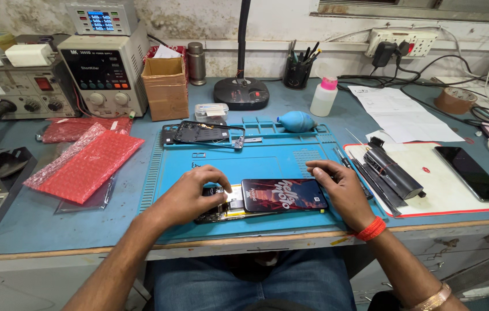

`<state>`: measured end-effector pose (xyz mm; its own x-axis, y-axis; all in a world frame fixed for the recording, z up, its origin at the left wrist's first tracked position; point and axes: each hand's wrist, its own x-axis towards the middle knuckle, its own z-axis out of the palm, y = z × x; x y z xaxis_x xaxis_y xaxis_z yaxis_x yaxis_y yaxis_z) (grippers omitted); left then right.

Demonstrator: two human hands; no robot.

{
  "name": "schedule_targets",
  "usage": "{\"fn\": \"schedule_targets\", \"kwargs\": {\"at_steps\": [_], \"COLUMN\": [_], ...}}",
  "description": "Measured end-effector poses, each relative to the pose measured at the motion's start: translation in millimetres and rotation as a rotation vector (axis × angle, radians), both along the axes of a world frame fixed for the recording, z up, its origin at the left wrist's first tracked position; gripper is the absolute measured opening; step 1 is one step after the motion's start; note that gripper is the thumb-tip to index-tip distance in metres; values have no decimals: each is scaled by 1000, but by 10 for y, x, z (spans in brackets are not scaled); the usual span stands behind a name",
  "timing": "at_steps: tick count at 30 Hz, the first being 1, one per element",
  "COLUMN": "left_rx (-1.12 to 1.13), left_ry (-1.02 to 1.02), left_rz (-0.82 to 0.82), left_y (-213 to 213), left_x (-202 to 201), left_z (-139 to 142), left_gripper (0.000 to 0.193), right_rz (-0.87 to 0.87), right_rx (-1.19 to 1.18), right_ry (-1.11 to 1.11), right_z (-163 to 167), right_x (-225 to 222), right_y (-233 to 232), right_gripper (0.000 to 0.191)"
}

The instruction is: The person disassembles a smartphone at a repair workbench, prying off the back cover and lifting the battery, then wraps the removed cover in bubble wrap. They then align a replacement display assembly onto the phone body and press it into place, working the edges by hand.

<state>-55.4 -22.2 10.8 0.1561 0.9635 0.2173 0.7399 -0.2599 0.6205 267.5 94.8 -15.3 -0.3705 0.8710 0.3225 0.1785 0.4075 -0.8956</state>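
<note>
Phone lies flat on the near part of the blue mat, long axis running left to right, parallel to the bench edge. Its lit screen sits shifted right and lifted off the opened body, exposing the inner parts at the left end. Your left hand presses down on that exposed left end, fingers curled over it. Your right hand rests at the screen's right end, fingertips touching its far corner; hands are apart, one at each end. Far on the mat lie a frame and a blower. Right of the mat, tools rest on a white pad; red bags lie left.
</note>
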Motion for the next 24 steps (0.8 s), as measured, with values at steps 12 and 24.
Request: {"fn": "schedule_targets", "kwargs": {"at_steps": [12, 24], "left_rx": [-9, -44], "left_ry": [111, 143], "left_rz": [69, 117], "left_y": [-11, 54], "left_x": [70, 105], "left_z": [-46, -251], "left_gripper": [24, 28], "right_rz": [-12, -12], "right_rx": [15, -3], "right_ry": [-42, -31], "right_z": [24, 45], "right_x": [-11, -9], "right_y": [-25, -39], "right_gripper": [32, 32]}}
